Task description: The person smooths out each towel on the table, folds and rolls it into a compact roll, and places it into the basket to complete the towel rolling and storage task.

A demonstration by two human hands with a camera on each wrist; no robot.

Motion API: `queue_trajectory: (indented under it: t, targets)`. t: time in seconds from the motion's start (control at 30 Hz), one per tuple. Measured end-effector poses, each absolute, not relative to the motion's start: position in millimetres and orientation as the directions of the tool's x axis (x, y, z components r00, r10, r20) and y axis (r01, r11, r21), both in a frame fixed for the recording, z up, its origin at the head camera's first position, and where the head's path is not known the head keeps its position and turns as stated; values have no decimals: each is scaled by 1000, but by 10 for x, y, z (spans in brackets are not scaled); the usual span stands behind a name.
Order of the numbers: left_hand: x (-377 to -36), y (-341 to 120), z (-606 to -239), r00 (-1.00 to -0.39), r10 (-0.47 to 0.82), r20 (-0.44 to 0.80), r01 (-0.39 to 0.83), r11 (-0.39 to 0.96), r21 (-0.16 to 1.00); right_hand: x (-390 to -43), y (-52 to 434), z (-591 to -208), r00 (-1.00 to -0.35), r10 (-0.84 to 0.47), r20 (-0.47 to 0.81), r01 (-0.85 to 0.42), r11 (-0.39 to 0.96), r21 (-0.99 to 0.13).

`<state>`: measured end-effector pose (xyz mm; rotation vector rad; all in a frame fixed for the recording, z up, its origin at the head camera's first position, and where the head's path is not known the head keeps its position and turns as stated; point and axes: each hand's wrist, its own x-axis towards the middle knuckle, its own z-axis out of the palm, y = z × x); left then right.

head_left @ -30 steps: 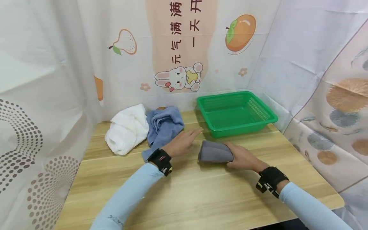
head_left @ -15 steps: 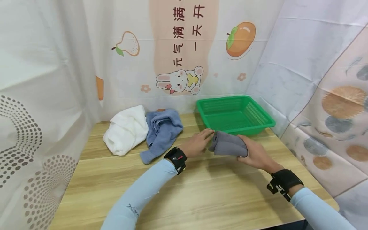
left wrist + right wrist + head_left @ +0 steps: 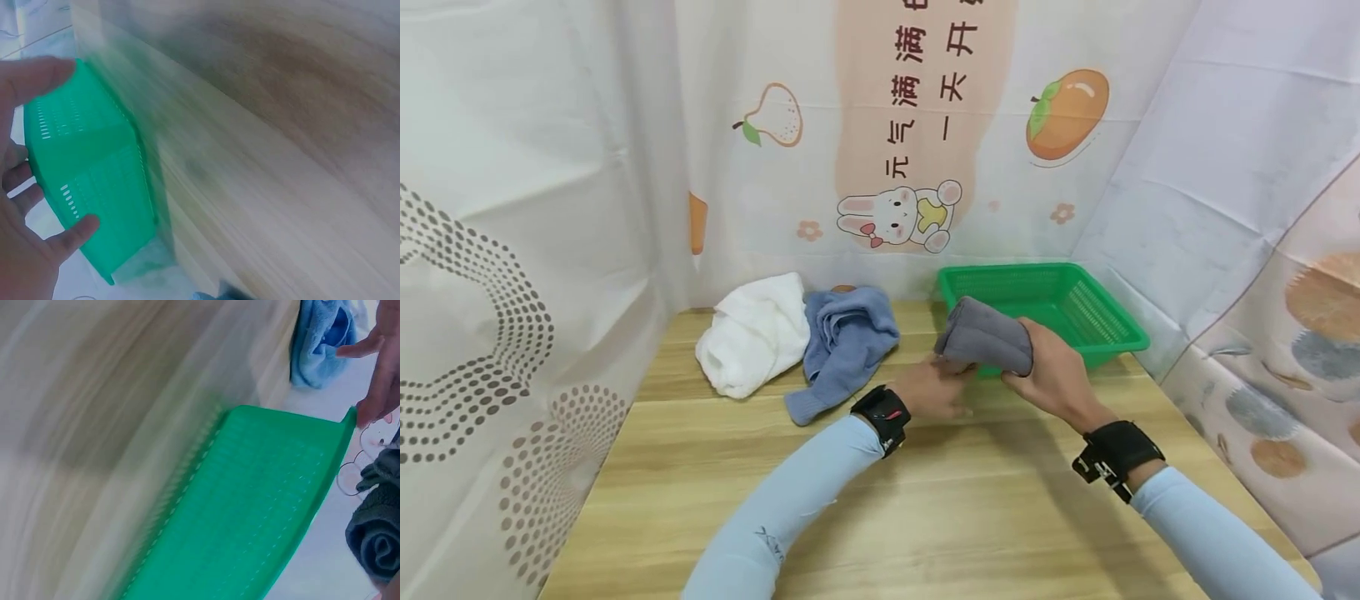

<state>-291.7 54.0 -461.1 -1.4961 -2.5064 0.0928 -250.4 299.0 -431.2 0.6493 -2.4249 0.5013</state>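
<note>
A grey towel, rolled into a short bundle, is held above the table before the green basket in the head view. My right hand grips its right end, with the thumb underneath. The spiral end of the grey roll shows at the right edge of the right wrist view. My left hand is at the roll's lower left end, its fingertips overlapping it in the head view. The left wrist view shows this left hand with thumb and fingers spread apart.
A green plastic basket stands at the back right of the wooden table. A white towel and a crumpled blue towel lie at the back left. Printed curtains enclose the table's back and sides.
My right hand has lifted the grey roll off the table and up towards the basket, tilting it. My left hand has moved right, to the roll's left end.
</note>
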Motion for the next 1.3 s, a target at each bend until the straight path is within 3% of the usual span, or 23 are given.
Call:
queue_trajectory:
  t: [0.27, 0.63, 1.3]
  targets:
    - [-2893, 592, -4528, -518, 852, 76, 847, 523, -96, -2600, 2931, -4187, -803, -224, 553, -435, 854, -286]
    - [-2903, 611, -4520, -505, 856, 110, 859, 511, -29, -2758, 2923, -4063, -926, -103, 363, -275, 842, -465]
    - [-2903, 682, -4383, -553, 830, 76, 821, 558, -118, -2958, 2885, -4017, -973, -38, 230, -160, 825, -541]
